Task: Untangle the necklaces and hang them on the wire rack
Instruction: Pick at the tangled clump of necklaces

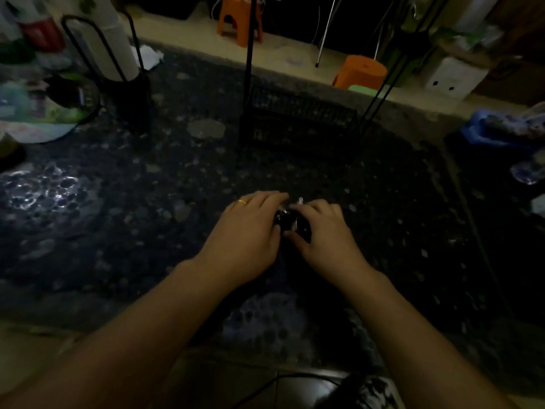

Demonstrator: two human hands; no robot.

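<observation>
A small dark clump of tangled necklaces, with a few pale glints in it, lies on the dark speckled table near the middle. My left hand, with a gold ring on one finger, closes on the clump from the left. My right hand pinches it from the right. Both hands cover most of the clump. Behind them stands the black wire rack, with a mesh basket at its base and thin upright rods rising out of view. The scene is dim and blurred.
A black wire loop holder with a white roll stands at the back left, next to cluttered packets and a round plate. Blue and clear items lie at the right edge. Orange stools stand on the floor beyond the table.
</observation>
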